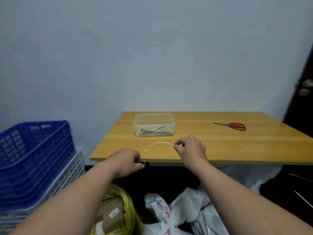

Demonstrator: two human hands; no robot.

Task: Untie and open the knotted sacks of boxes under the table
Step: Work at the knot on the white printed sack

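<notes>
The bench (220, 150) has bare top between the clear tub (154, 125) near its far left and the red scissors (232, 126) far right; its near strip is open too. Below its front edge a yellow sack (130, 211) and a white sack (171, 212) crowd the floor; stacked blue crates (32, 160) wall off the left.

left hand (127, 161): curled, empty | right hand (189, 149): thumb-finger pinch, raised

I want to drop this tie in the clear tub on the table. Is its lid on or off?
Off: the clear tub has an open rim with no lid in sight, and several ties lie loose on its bottom.
</notes>
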